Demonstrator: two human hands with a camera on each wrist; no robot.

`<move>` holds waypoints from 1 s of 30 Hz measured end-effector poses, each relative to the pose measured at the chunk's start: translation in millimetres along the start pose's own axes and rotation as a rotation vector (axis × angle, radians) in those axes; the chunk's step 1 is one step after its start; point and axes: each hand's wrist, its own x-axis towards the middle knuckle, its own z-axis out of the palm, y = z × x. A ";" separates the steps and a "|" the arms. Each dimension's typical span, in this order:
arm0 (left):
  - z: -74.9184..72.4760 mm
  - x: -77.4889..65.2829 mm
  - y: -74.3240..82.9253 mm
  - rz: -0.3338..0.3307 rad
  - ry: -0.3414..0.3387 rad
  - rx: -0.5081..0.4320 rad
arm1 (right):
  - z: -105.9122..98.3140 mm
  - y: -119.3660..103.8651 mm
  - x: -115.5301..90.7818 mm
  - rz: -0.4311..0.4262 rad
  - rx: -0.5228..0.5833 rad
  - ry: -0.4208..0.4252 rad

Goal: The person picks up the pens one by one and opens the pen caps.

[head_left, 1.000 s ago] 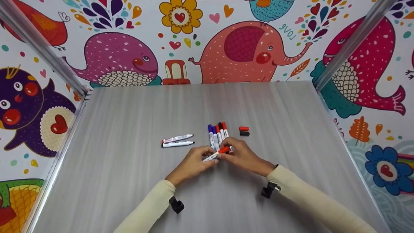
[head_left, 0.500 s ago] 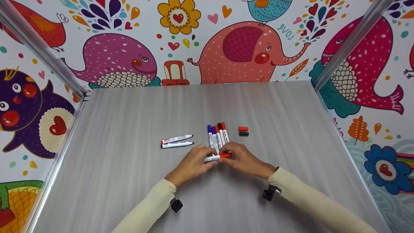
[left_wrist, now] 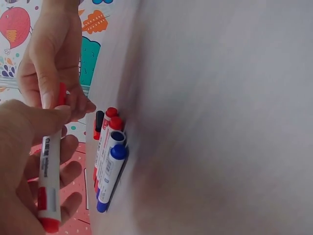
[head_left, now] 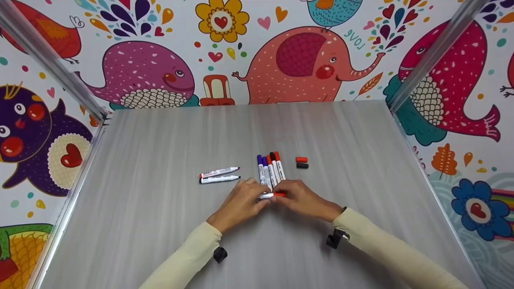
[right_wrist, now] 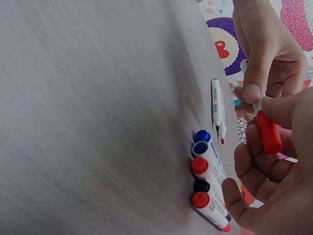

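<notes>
Between both hands is a white marker with a red cap (head_left: 266, 196), lying roughly level in the head view. My left hand (head_left: 240, 202) pinches its white barrel; the thumb lies along it in the left wrist view. My right hand (head_left: 304, 199) grips the red cap (right_wrist: 269, 133) at the other end. Just beyond the fingers, a row of capped markers (head_left: 270, 171) with blue, red and black caps lies side by side on the table. The hands hide the near ends of that row in the head view.
Left of the row lie two uncapped markers, one red-tipped (head_left: 219, 172) and one black-tipped (head_left: 219, 179). On the right, a loose red cap (head_left: 301, 159) and a black cap (head_left: 302, 165) lie together. A patterned wall (head_left: 225, 60) rises behind the grey table (head_left: 160, 140).
The held marker has swung from slanted to nearly level, and its red cap end has come down. My right hand has lowered slightly; the left has rolled over the barrel. Loose items stay put.
</notes>
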 end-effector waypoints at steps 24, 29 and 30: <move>-10.2 9.0 0.5 0.014 -0.130 -0.160 | -2.5 4.4 -3.6 -0.200 -0.065 0.019; -12.4 10.6 1.8 0.020 -0.116 -0.217 | -3.0 4.8 -3.4 -0.274 -0.151 0.048; -12.4 10.9 1.7 0.020 -0.113 -0.226 | -3.2 5.2 -3.2 -0.285 -0.162 0.052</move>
